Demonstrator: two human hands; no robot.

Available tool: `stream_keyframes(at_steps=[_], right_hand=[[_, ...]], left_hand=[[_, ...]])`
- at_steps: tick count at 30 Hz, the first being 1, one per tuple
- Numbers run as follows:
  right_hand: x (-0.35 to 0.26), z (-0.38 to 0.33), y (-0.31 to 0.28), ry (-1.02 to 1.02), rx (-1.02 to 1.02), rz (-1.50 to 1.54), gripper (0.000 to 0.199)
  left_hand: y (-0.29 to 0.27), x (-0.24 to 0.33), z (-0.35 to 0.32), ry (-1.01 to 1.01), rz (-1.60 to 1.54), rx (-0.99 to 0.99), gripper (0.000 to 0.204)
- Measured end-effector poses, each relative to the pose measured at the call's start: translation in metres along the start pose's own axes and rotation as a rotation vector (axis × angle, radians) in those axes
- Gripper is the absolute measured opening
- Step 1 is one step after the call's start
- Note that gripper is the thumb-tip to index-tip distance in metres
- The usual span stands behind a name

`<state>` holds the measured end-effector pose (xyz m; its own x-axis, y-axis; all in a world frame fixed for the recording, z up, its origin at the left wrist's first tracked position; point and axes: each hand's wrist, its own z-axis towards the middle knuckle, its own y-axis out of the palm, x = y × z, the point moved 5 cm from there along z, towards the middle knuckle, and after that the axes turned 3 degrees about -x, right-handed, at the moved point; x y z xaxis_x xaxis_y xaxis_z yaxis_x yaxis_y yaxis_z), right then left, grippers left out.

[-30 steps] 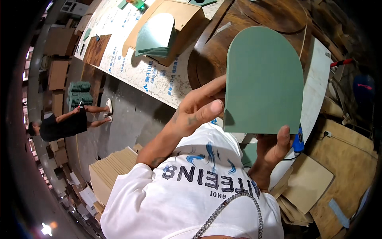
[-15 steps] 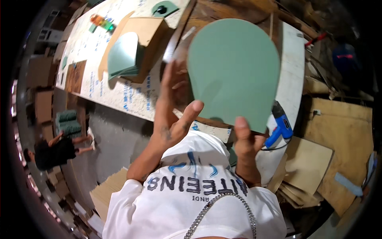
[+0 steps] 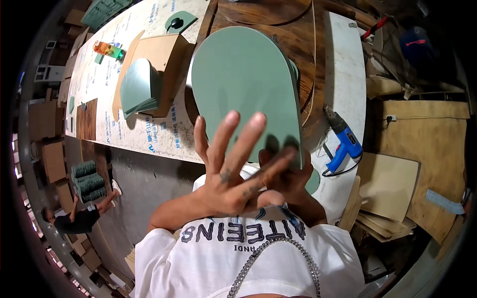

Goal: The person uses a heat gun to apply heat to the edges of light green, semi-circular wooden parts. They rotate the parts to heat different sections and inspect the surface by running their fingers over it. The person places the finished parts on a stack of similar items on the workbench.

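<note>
As the right hand gripped a green panel, the left hand spread wide

While the green panel hung tilted toward twelve o'clock, rounded end away from the wearer, the right hand's fingers were closed on its lower right corner, partly hidden by the left hand. The left hand's fingers fanned well open before it, grasping nothing; contact could not be told. On the bench, at ten o'clock, a brown box bore a panel stack, its inside out of sight. Beyond lay an orange-and-green bottle, contents unclear.
</note>
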<state>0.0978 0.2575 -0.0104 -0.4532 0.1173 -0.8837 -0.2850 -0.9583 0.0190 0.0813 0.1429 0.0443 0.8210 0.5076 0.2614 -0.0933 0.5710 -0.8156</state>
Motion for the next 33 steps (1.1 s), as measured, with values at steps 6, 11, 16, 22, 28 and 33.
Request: stream_keyframes(at_steps=[6, 11, 16, 22, 28, 33], right_hand=[[-0.002, 0.0, 0.002, -0.081, 0.031, -0.118, 0.028], [-0.002, 0.003, 0.004, -0.102, 0.058, -0.152, 0.031], [-0.001, 0.007, 0.005, -0.097, 0.047, -0.182, 0.03], [0.023, -0.009, 0.009, 0.167, 0.01, 0.31, 0.036], [0.014, -0.007, 0.003, -0.087, 0.008, -0.244, 0.041], [0.017, -0.01, 0.004, -0.135, 0.012, -0.33, 0.046]], left_hand=[[0.003, 0.014, -0.001, 0.002, -0.009, 0.004, 0.058], [0.007, 0.012, -0.002, -0.057, -0.015, -0.076, 0.059], [0.015, 0.013, -0.002, -0.117, -0.1, -0.02, 0.049], [0.017, 0.009, 0.006, -0.133, -0.173, 0.051, 0.048], [0.016, 0.007, 0.013, -0.129, -0.158, -0.021, 0.064], [0.016, 0.007, 0.019, -0.127, -0.191, -0.023, 0.07]])
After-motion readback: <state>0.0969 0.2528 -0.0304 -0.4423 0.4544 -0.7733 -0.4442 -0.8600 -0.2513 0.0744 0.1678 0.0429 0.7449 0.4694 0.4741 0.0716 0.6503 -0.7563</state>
